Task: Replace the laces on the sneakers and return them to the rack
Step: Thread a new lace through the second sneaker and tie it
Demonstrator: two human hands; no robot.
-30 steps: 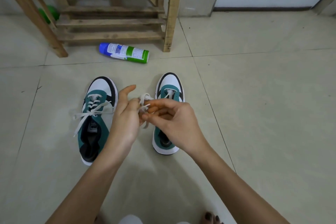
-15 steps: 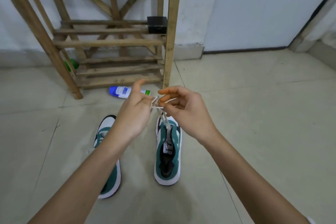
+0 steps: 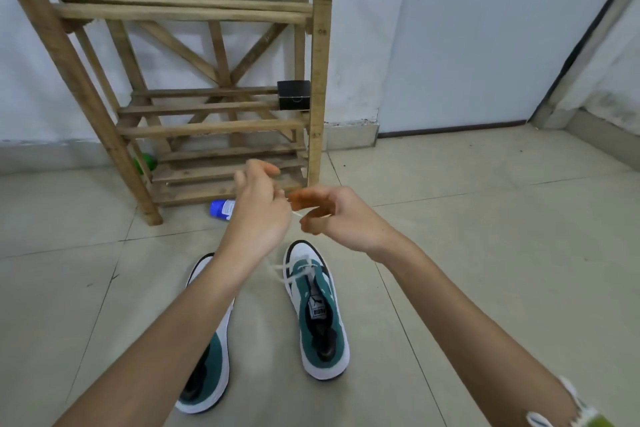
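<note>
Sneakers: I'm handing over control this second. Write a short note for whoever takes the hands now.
Hands: left hand and right hand are raised close together, both pinching the white lace, which runs down to the right sneaker.
Things: both sneakers stand on the floor in front of the rack. The left sneaker is mostly hidden by the forearm.
Done: the lace is threaded through the right sneaker's front eyelets only.
Left: finish lacing and tie it, check the left sneaker, then put both on the rack.
</note>
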